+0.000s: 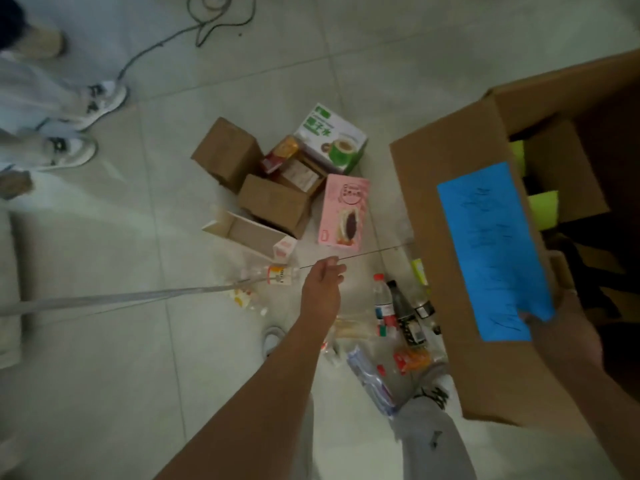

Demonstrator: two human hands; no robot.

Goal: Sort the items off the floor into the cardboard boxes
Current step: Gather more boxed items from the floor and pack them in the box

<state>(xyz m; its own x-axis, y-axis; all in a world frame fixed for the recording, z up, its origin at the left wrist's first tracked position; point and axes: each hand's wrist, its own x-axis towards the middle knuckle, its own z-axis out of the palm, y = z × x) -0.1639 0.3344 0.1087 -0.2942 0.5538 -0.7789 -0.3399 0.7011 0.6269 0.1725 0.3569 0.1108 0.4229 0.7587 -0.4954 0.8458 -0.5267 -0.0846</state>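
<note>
Just beside left grip (323, 280) (pinched): rod (363, 254).

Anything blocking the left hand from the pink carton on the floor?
Nothing visible. The left hand hangs just short of the pink rectangular carton, pinching what looks like a thin wire; only bare floor tile shows between them.

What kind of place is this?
Probably an indoor room used for sorting or recycling: pale floor tiles, a big cardboard box held up, and small cartons and plastic bottles strewn below.
</note>
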